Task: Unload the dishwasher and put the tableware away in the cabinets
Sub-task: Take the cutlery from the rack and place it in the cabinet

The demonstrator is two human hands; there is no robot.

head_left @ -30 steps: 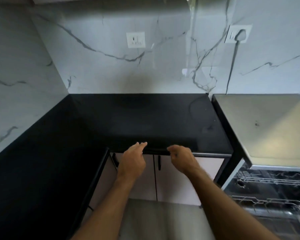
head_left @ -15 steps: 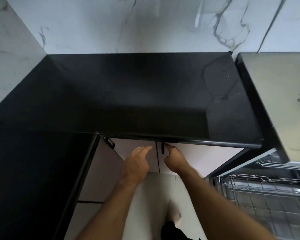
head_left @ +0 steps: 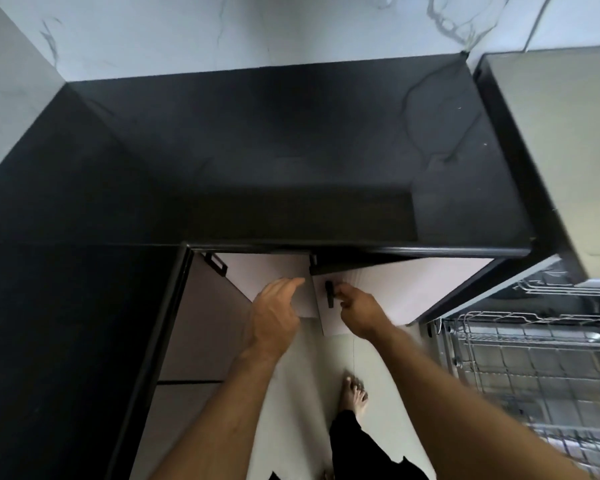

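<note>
cabinet door (head_left: 388, 289) under the black counter (head_left: 257, 161), ajar, handle (head_left: 329, 294) pinched by right hand (head_left: 359, 311); left hand (head_left: 274, 313) loose and flat beside it. likely to bump the pulled-out dishwasher rack (head_left: 534, 358) if swung wide.

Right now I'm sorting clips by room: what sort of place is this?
Most likely a home kitchen: a black countertop against a marble-look wall, pale base cabinet doors beneath, and an open dishwasher's wire rack at right.
</note>
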